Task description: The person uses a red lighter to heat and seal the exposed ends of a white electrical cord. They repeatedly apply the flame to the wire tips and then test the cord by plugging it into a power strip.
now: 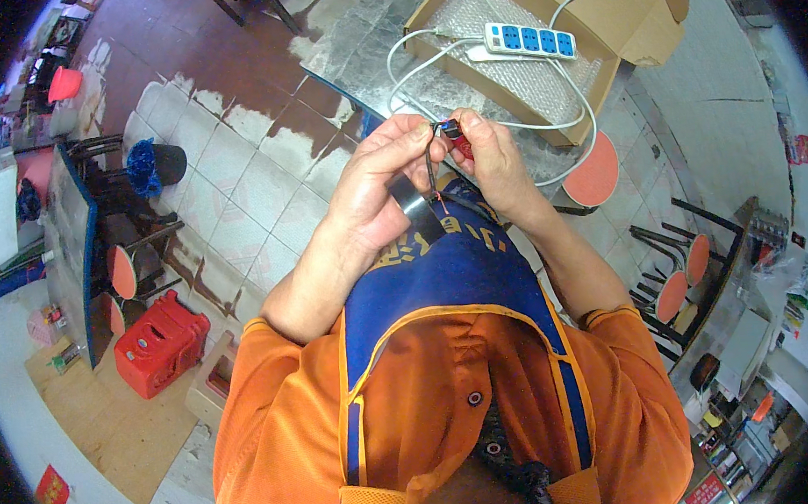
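My left hand (376,184) holds a roll of black tape (411,198) and pinches a thin dark wire (431,156) at its fingertips. My right hand (493,157) grips a small red and black part (457,136) at the end of that wire. Both hands meet close together above my blue apron (452,267), near the edge of a grey metal table (362,49). A white cable (410,74) runs from beneath my hands toward a white and blue power strip (530,40).
The power strip lies on bubble wrap in an open cardboard box (547,17) on the table. Round orange stools (591,171) stand right of me. To my left are a red plastic stool (159,342), a second table (71,247) and tiled floor.
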Tool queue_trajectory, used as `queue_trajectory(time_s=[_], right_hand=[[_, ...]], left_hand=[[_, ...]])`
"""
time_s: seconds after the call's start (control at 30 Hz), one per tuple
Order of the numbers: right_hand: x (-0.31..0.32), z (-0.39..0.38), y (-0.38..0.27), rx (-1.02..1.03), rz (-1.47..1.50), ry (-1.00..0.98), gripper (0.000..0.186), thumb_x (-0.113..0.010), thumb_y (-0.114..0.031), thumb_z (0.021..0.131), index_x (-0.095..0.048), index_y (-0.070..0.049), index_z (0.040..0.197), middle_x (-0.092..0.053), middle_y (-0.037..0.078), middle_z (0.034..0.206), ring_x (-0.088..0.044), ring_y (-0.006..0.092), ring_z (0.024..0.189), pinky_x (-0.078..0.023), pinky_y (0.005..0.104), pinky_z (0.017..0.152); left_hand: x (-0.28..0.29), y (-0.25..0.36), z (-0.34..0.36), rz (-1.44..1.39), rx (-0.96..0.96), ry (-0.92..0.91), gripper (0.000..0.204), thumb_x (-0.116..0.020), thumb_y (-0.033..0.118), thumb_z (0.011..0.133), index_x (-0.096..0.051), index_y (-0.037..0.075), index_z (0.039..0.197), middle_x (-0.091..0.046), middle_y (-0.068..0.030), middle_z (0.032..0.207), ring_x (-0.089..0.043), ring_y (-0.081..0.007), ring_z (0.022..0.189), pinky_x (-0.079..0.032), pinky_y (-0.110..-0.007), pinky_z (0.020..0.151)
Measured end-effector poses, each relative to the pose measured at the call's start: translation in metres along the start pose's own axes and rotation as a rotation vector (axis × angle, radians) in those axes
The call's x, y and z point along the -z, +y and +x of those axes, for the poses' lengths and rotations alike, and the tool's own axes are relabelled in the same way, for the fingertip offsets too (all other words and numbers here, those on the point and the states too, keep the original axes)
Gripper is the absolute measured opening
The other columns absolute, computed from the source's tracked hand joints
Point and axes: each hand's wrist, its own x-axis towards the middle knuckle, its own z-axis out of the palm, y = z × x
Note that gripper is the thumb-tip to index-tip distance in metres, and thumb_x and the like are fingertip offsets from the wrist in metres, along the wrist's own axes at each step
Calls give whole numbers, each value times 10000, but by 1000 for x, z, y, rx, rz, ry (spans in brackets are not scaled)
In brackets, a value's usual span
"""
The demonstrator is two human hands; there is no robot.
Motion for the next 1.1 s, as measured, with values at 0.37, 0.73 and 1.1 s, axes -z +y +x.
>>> queue_trajectory(time_s=[0.37, 0.73, 1.1], right_hand=[[2, 1, 4, 10, -78, 11, 470, -333, -389, 1012, -538, -7, 830, -541, 56, 719, -490, 145, 653, -415, 318, 611], [2, -2, -2, 98, -140, -26, 497, -294, -420, 1021, -558, -30, 864, -506, 17, 688, -436, 92, 621, -357, 256, 567], [3, -11, -13, -101, 410, -105, 227, -573, -222, 967, -571, -4, 1032, -540, 11, 749, -435, 48, 579, -331, 186, 493]], left_hand=[[4, -1, 1, -26, 9, -34, 87, -614, 127, 927, -558, 62, 939, -641, -54, 786, -546, -54, 520, -464, -166, 492], [-1, -3, -2, 173, -127, -26, 103, -628, 130, 920, -553, 65, 943, -648, -69, 775, -582, -86, 529, -475, -189, 474], [-1, -12, -8, 456, -457, -2, 91, -586, 1, 925, -527, -24, 989, -645, -126, 833, -621, -131, 627, -520, -231, 554]])
